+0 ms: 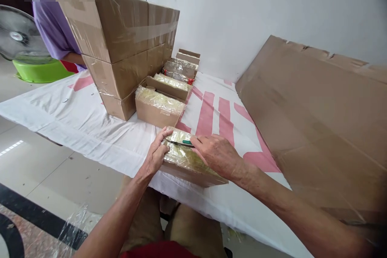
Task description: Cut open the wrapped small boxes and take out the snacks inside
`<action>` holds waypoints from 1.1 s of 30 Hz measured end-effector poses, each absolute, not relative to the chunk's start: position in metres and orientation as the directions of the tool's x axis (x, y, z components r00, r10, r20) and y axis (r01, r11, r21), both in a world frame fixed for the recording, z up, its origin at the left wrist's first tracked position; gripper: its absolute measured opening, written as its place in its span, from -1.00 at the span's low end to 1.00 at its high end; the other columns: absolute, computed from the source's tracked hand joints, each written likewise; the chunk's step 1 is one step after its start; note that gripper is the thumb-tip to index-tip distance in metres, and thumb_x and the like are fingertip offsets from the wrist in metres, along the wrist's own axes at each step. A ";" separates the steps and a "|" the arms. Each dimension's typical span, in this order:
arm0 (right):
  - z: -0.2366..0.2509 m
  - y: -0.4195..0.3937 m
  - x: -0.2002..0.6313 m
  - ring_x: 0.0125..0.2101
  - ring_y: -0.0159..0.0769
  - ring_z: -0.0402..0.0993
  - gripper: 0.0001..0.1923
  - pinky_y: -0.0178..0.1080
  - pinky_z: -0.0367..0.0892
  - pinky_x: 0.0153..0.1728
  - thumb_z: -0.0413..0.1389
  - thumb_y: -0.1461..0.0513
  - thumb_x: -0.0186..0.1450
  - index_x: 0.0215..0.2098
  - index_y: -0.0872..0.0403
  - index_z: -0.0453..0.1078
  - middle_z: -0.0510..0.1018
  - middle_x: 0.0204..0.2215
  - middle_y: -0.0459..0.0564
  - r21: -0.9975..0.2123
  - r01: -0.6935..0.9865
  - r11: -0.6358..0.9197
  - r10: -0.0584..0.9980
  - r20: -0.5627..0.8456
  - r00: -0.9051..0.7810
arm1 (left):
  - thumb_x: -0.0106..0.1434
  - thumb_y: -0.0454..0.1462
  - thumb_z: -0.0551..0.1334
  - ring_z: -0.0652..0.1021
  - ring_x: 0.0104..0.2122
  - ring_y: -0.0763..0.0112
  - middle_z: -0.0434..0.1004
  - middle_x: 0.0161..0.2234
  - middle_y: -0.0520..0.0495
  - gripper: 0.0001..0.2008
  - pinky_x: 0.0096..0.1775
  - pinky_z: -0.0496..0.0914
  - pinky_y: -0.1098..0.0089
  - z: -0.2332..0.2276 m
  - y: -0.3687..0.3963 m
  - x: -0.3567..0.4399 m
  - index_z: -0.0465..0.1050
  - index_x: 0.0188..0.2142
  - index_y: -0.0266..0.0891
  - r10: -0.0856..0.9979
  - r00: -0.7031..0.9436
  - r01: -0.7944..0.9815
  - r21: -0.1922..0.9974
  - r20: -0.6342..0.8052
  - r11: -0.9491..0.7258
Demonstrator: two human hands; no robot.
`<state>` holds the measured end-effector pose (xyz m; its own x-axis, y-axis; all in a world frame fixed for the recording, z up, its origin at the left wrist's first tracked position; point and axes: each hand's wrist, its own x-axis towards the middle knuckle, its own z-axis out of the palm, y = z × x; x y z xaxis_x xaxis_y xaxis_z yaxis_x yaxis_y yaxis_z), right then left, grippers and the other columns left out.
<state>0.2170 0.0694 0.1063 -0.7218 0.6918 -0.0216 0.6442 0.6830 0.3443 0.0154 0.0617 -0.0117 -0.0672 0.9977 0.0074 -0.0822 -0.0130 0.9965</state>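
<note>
The right hand [218, 154] pinches a cutter [186, 142] aimed left along the box [189, 172] beneath, towards the left hand [155, 154], thumb and forefinger spread.

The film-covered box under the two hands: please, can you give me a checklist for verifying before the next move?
1. Left hand touching the box: ok, at one end.
2. Right hand holding the green-marked tool: ok.
3. Left fingers well away from the tool's tip: not ok, very close.
4. Box resting on the cloth: ok.
5. Clear film cut through: cannot tell.
</note>
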 end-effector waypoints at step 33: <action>0.134 0.035 0.320 -0.55 -0.29 0.32 -0.58 -0.16 -0.03 -0.43 0.12 0.61 0.03 -0.26 0.07 0.42 0.54 -0.51 -0.08 0.499 0.540 0.677 0.707 -0.240 -0.665 | 0.02 -0.22 0.21 0.28 0.42 -0.07 0.42 0.35 -0.10 -0.39 0.45 0.06 0.02 -0.010 0.056 0.017 0.61 0.10 -0.18 0.989 -0.149 0.031 0.999 0.026 -0.022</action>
